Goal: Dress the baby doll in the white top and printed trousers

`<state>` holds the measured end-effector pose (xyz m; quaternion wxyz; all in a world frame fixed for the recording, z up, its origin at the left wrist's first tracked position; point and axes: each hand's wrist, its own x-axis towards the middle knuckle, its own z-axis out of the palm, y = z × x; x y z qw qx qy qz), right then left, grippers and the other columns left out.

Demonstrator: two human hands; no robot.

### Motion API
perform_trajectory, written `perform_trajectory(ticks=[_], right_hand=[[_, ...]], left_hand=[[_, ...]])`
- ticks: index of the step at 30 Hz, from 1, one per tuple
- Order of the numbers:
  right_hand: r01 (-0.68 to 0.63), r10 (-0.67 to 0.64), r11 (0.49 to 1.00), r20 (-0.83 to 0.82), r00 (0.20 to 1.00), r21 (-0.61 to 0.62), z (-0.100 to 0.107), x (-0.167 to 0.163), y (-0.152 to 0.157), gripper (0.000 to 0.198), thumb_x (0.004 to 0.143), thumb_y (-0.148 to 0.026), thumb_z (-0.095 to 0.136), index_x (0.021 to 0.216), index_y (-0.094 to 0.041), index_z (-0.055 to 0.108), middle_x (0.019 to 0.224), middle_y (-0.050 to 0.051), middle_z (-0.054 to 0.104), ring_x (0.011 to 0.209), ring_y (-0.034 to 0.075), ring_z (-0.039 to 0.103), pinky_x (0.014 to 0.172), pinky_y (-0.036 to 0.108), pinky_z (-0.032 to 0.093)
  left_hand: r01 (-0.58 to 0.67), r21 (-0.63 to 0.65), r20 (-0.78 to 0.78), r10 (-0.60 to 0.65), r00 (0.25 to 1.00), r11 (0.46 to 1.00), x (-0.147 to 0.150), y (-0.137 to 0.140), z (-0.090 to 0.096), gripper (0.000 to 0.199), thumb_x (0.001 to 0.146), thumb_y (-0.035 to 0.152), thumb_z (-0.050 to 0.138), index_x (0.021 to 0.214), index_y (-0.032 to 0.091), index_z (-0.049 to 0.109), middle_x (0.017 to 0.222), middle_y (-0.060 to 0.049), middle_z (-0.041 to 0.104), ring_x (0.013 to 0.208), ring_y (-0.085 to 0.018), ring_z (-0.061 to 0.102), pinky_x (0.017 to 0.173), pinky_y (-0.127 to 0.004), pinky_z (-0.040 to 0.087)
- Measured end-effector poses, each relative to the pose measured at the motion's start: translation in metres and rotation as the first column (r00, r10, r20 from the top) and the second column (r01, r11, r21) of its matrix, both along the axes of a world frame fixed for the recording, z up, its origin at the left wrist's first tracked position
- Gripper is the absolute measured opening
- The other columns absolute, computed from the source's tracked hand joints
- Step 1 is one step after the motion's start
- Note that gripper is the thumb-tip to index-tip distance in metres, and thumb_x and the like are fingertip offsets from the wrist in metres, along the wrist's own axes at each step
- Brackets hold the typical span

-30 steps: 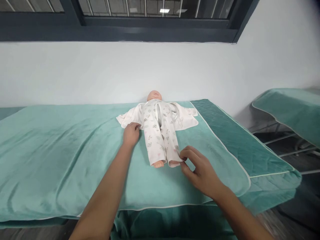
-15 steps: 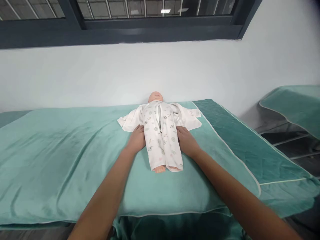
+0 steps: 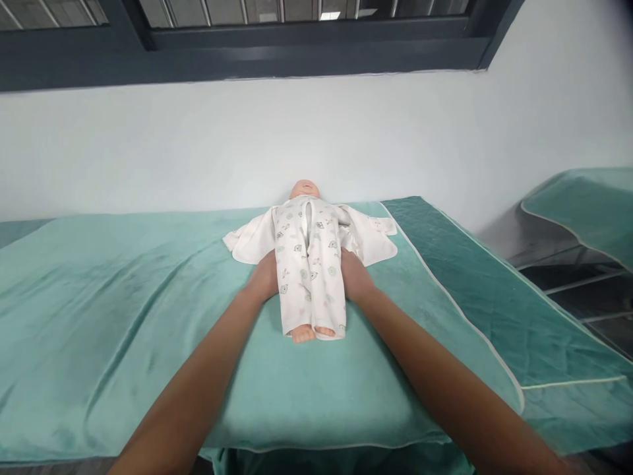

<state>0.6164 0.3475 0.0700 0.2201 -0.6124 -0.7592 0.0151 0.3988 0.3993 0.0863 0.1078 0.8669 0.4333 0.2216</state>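
Note:
A baby doll point(image 3: 304, 189) lies on its back on the green bed cover, its head toward the wall. White patterned baby trousers point(image 3: 310, 264) cover its legs, and both feet stick out of the cuffs. A white long-sleeved baby top point(image 3: 366, 239) spreads out to both sides beneath it. My left hand point(image 3: 264, 277) touches the trousers on the left at hip height, with its fingers hidden under or behind the cloth. On the opposite side my right hand point(image 3: 354, 274) reaches in likewise, and its fingers are also out of sight.
The green cover point(image 3: 148, 316) has folds on the left and a pale piped edge on the right. Behind the bed is a white wall point(image 3: 247, 145) below a dark window frame point(image 3: 316, 56). Another green-covered surface point(image 3: 588, 204) stands at right, with metal bars below.
Both hands have slid further in under the doll's hips, so their fingers no longer show. The second foot now shows more at its cuff. The view has shifted slightly.

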Motion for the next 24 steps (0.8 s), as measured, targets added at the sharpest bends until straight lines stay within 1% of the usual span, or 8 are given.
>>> perform_trajectory(ticks=[3, 7, 9, 11, 14, 16, 20, 24], right_hand=[[-0.055, 0.058, 0.998, -0.158, 0.986, 0.022, 0.003, 0.001, -0.006, 0.029, 0.09, -0.025, 0.052, 0.116, -0.015, 0.061, 0.115, 0.016, 0.066, 0.103, 0.029, 0.06, 0.09, 0.041, 0.047], [-0.221, 0.247, 0.969, -0.386, 0.889, 0.11, 0.003, 0.004, -0.014, 0.028, 0.088, -0.024, 0.051, 0.113, -0.02, 0.063, 0.113, 0.011, 0.069, 0.107, 0.028, 0.062, 0.091, 0.041, 0.051], [-0.223, 0.26, 0.965, -0.433, 0.863, 0.136, 0.0, 0.005, -0.015, 0.026, 0.088, -0.024, 0.049, 0.108, -0.021, 0.064, 0.11, 0.01, 0.07, 0.104, 0.027, 0.064, 0.089, 0.041, 0.052], [-0.196, 0.237, 0.971, -0.443, 0.865, 0.137, -0.002, 0.005, -0.015, 0.027, 0.088, -0.025, 0.05, 0.11, -0.02, 0.064, 0.111, 0.011, 0.07, 0.102, 0.028, 0.065, 0.088, 0.042, 0.052], [-0.178, 0.207, 0.978, -0.395, 0.895, 0.109, -0.003, 0.005, -0.014, 0.031, 0.088, -0.028, 0.053, 0.115, -0.016, 0.063, 0.115, 0.015, 0.068, 0.104, 0.029, 0.064, 0.087, 0.042, 0.052], [-0.155, 0.171, 0.985, -0.298, 0.939, 0.077, -0.002, 0.004, -0.014, 0.029, 0.089, -0.027, 0.054, 0.114, -0.015, 0.063, 0.115, 0.016, 0.067, 0.104, 0.029, 0.063, 0.086, 0.039, 0.052], [-0.084, 0.085, 0.996, -0.051, 0.995, 0.019, 0.003, 0.004, -0.017, 0.021, 0.091, -0.025, 0.053, 0.103, -0.014, 0.066, 0.109, 0.016, 0.066, 0.101, 0.027, 0.062, 0.084, 0.035, 0.049], [-0.009, 0.01, 1.0, 0.047, 0.999, -0.011, 0.004, 0.007, -0.017, 0.018, 0.09, -0.02, 0.051, 0.087, -0.014, 0.068, 0.095, 0.017, 0.067, 0.09, 0.027, 0.064, 0.074, 0.035, 0.046]], left_hand=[[-0.02, -0.03, 0.002, 0.02, 1.0, 0.999, 0.001, 0.001, 0.0, 0.042, 0.087, 0.04, 0.055, 0.123, 0.02, 0.063, 0.135, -0.009, 0.062, 0.124, -0.031, 0.056, 0.104, -0.041, 0.046], [-0.028, -0.038, -0.001, 0.028, 1.0, 0.999, 0.002, 0.0, 0.003, 0.035, 0.087, 0.04, 0.054, 0.112, 0.019, 0.066, 0.126, -0.009, 0.067, 0.12, -0.031, 0.057, 0.102, -0.041, 0.047], [-0.016, -0.006, -0.012, 0.016, 1.0, 1.0, 0.002, 0.0, 0.003, 0.033, 0.087, 0.04, 0.054, 0.11, 0.019, 0.067, 0.123, -0.01, 0.068, 0.118, -0.031, 0.058, 0.099, -0.04, 0.048], [-0.021, 0.029, -0.025, 0.022, 0.999, 0.999, 0.002, 0.001, 0.002, 0.033, 0.088, 0.037, 0.052, 0.11, 0.018, 0.066, 0.121, -0.011, 0.068, 0.113, -0.031, 0.06, 0.096, -0.04, 0.048], [-0.096, 0.044, -0.047, 0.098, 0.994, 0.994, 0.001, 0.002, 0.0, 0.028, 0.088, 0.034, 0.051, 0.104, 0.016, 0.067, 0.11, -0.012, 0.07, 0.099, -0.03, 0.064, 0.087, -0.04, 0.05], [-0.127, 0.068, -0.069, 0.132, 0.989, 0.99, -0.001, 0.001, -0.001, 0.025, 0.087, 0.033, 0.052, 0.098, 0.016, 0.067, 0.103, -0.012, 0.07, 0.094, -0.03, 0.064, 0.083, -0.039, 0.049], [-0.093, 0.184, -0.141, 0.12, 0.983, 0.979, -0.01, -0.005, -0.002, 0.021, 0.087, 0.031, 0.052, 0.088, 0.017, 0.067, 0.096, -0.013, 0.068, 0.092, -0.029, 0.062, 0.082, -0.039, 0.046], [-0.047, 0.26, -0.233, 0.11, 0.966, 0.964, -0.022, -0.012, -0.007, 0.023, 0.088, 0.027, 0.048, 0.071, 0.019, 0.063, 0.082, -0.011, 0.066, 0.087, -0.026, 0.061, 0.079, -0.038, 0.043]])
